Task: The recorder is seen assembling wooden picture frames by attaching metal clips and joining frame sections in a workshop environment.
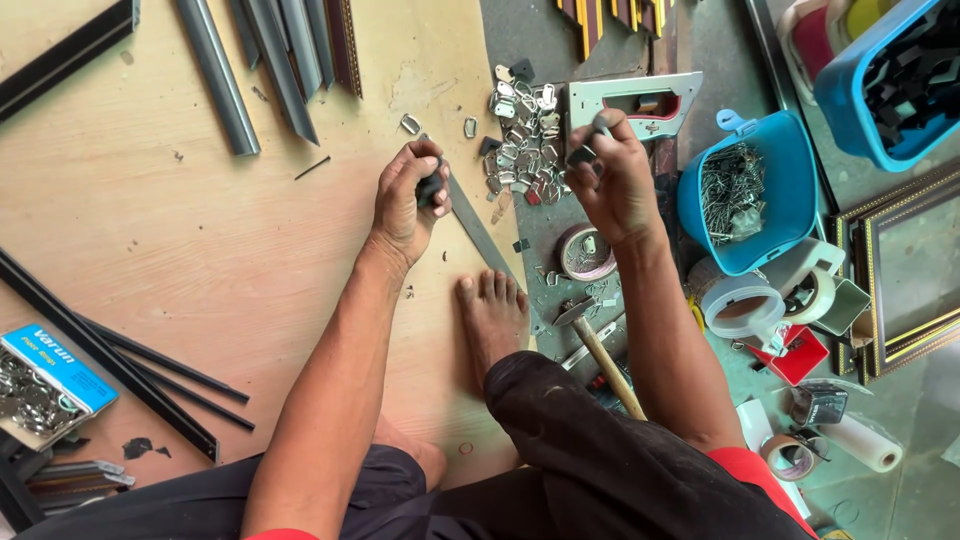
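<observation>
Seen from above, the person sits on the floor with both forearms stretched forward over a pale wooden board (pixel 200 230) and one bare foot (pixel 492 315) planted near its right edge. The left hand (pixel 410 200) is curled into a loose fist, knuckles up and wrist slightly bent, with the fingers wrapped round a small dark piece (pixel 430 187) at the upper end of a thin grey metal strip (pixel 480 232); the strip runs diagonally down and to the right from that hand towards the toes, lying along the board's edge. The right hand (pixel 612 180) reaches further forward, wrist nearly straight, with thumb and forefinger pinched on a small dark item (pixel 583 153), probably a metal clip, though it is too small to tell for sure. That hand hovers just beside a scattered heap of silver hanger plates (pixel 520 135) and in front of a grey staple gun (pixel 632 103) with a red insert. Below the right wrist lies a roll of tape (pixel 585 252), and a hammer (pixel 605 362) with a wooden handle rests beside the raised knee. To the right stands a blue tub (pixel 790 165) full of wire clips. Grey frame mouldings (pixel 255 70) lie at the top of the board, black ones (pixel 110 365) at the lower left near a blue-labelled box (pixel 45 380).
</observation>
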